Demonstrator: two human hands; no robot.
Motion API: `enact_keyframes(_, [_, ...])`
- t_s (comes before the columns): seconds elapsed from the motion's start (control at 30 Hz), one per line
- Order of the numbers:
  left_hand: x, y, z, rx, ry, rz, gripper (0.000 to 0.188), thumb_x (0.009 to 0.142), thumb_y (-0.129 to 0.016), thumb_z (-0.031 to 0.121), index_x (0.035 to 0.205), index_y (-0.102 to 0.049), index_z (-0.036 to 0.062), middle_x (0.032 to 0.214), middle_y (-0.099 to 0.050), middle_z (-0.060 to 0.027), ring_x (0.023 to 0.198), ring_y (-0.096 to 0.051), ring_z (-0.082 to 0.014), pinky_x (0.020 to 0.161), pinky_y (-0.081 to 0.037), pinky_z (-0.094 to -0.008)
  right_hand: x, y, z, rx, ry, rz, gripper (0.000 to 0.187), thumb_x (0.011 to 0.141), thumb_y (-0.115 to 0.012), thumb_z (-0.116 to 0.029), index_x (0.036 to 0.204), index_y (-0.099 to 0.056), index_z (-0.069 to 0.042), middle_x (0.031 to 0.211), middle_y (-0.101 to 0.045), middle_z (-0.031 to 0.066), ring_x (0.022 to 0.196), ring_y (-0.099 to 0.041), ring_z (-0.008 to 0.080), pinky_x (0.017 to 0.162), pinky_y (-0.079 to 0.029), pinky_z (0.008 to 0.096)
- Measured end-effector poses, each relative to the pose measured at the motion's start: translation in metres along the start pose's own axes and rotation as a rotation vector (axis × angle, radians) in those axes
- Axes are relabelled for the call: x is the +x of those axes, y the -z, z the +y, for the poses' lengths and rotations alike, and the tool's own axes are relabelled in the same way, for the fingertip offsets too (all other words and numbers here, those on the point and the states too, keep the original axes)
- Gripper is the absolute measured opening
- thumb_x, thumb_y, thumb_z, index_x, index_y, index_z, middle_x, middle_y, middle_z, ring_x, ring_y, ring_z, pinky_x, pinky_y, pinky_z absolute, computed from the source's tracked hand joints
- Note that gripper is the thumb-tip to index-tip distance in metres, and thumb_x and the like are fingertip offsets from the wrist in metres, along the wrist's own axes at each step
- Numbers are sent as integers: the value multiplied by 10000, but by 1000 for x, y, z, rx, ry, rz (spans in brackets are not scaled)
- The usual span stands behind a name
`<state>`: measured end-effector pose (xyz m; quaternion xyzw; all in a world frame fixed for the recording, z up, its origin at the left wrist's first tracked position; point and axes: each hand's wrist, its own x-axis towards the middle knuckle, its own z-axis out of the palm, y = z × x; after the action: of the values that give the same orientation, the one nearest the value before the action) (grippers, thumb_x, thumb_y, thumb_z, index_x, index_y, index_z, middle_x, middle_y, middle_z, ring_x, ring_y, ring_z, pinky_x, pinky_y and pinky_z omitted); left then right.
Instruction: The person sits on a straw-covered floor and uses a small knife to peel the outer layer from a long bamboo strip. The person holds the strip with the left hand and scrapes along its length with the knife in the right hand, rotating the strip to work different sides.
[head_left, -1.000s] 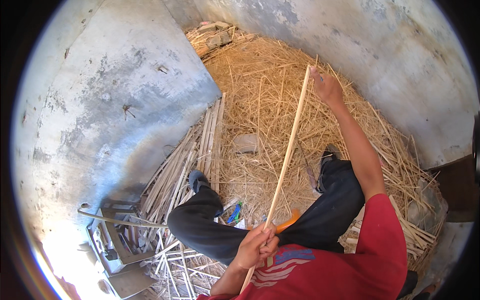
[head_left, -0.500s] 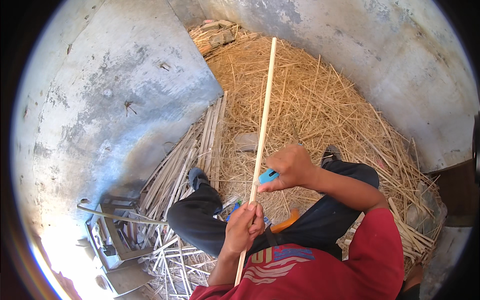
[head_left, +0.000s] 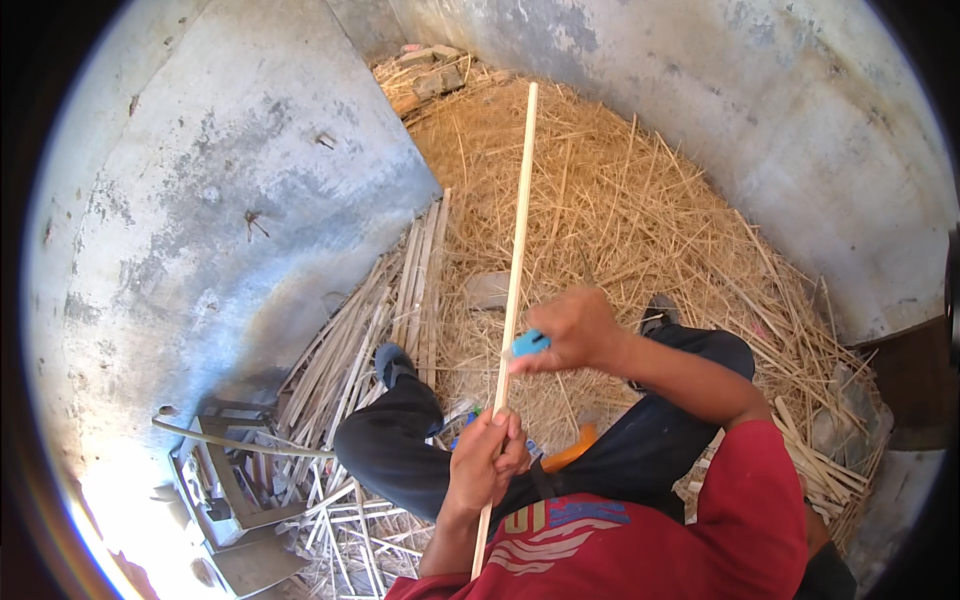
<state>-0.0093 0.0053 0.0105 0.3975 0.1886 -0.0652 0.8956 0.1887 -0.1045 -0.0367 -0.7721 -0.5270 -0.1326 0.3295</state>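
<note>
A long, pale wooden strip (head_left: 519, 230) slants up from beside my body toward the far wall. My left hand (head_left: 487, 457) is closed around its lower part, in front of my red shirt. Just above it, my right hand (head_left: 575, 328) grips a small blue tool (head_left: 530, 343) against or very near the strip's right side. Motion blurs this hand a little, and its fingers cover most of the tool, so I cannot tell its exact kind.
Loose straw-like shavings (head_left: 600, 200) cover the floor ahead. Long strips (head_left: 415, 285) are stacked along the left wall (head_left: 250, 150), near a wooden frame (head_left: 235, 480). An orange curved object (head_left: 572, 449) lies between my legs. Bricks (head_left: 437, 80) sit at the far corner.
My right hand and the blue tool have shifted slightly left and up along the strip. The strip's far end has swung a little left; my left hand keeps its hold.
</note>
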Motion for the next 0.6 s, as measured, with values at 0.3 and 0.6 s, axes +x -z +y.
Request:
enact_keyframes(0.3, [0,-3,0,-73,16,-48,257,1035,-328,277,885,-413,87,525,-316,30,401,-218,-63,445,-220,-231,15,1,30,5,17,102,712,799,-406,-794,544,-428,-130,465,-427,49,411,-492,249,400,-359,375])
enact_keyframes(0.6, [-8,-6,-14,-107,93,-78,268,1036,-324,284,881,-417,85,525,-319,27,416,-243,-69,459,-242,-229,27,13,87,-178,-279,38,673,917,-336,-679,605,-559,-126,435,-436,40,378,-500,224,364,-365,358])
